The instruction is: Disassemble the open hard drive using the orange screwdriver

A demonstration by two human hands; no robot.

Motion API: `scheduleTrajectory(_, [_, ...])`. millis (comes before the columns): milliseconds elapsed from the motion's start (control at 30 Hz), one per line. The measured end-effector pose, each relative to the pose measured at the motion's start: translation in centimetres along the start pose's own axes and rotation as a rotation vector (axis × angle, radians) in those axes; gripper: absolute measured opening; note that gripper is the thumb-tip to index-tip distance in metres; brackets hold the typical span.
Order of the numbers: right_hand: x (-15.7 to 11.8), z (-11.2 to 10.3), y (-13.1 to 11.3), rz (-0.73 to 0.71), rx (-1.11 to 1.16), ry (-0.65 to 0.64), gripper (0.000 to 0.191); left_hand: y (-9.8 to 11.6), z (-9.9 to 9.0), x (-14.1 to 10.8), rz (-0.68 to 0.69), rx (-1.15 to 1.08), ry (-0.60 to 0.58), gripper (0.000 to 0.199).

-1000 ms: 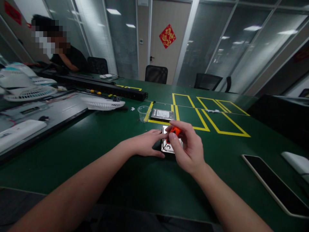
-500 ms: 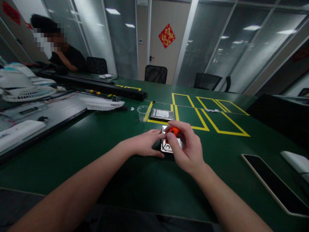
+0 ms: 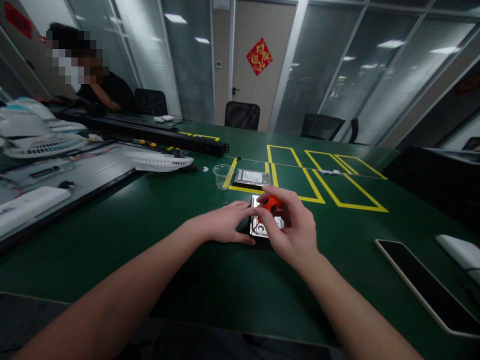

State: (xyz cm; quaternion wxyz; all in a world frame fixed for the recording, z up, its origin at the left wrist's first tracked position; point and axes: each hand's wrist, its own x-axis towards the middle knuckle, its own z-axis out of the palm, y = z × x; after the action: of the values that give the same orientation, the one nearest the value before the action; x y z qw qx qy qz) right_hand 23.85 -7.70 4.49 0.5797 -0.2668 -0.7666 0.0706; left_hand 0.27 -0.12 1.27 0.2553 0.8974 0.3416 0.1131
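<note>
A silver hard drive point(image 3: 259, 229) lies flat on the green table in front of me. My left hand point(image 3: 228, 222) braces its left side, with the fingers at the far left part and the thumb by the near left corner. Above the drive, my right hand point(image 3: 294, 227) grips the orange and black handle of a screwdriver point(image 3: 272, 202) between thumb and fingers. The hand and handle hide the right part of the drive and the tool's tip. Just beyond, a second hard drive point(image 3: 252, 177) with a white label sits beside a clear plastic cup point(image 3: 223, 177).
Yellow tape outlines point(image 3: 360, 204) mark the table point(image 3: 210, 280). At right lie a phone point(image 3: 423, 282) and a white device point(image 3: 459, 252). Fan parts point(image 3: 161, 160), a metal panel point(image 3: 101, 167) and a long black bar point(image 3: 180, 139) occupy the left. A person point(image 3: 107, 90) sits at the far left.
The screwdriver handle has turned in my right fingers, showing more black now. My right thumb and fingers have shifted slightly around it. My left hand and the drive stay put.
</note>
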Motion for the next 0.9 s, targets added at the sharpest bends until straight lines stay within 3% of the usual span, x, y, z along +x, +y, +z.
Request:
scheduleTrajectory(400, [-0.39, -0.33, -0.05, 0.077, 0.084, -0.035, 0.044, -0.53, 0.46, 0.14, 0.018, 0.024, 0.007, 0.112])
scheduleTrajectory(667, [-0.43, -0.09, 0.02, 0.091, 0.091, 0.002, 0.031, -0.51, 0.34, 0.12, 0.04, 0.027, 0.007, 0.111])
scheduleTrajectory(900, [-0.48, 0.08, 0.32, 0.03, 0.041, 0.024, 0.036, -0.43, 0.36, 0.09, 0.016, 0.007, 0.009, 0.104])
